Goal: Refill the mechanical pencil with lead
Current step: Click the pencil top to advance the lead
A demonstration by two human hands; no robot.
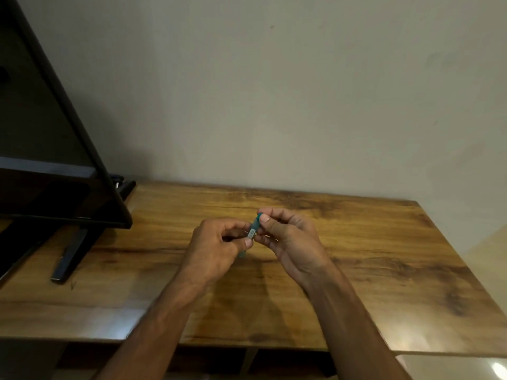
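A teal mechanical pencil (253, 225) with a small white label is held upright, slightly tilted, above the middle of the wooden table (384, 270). My left hand (216, 248) pinches its lower barrel between thumb and fingers. My right hand (288, 237) grips its top end with thumb and fingertips. Most of the pencil is hidden by my fingers, and only a bit of its tip shows below my left thumb. No lead or lead case can be made out.
A black television (55, 160) on a stand with a black foot (70, 253) occupies the table's left side. A plain wall rises behind the table. A shelf opening shows under the front edge.
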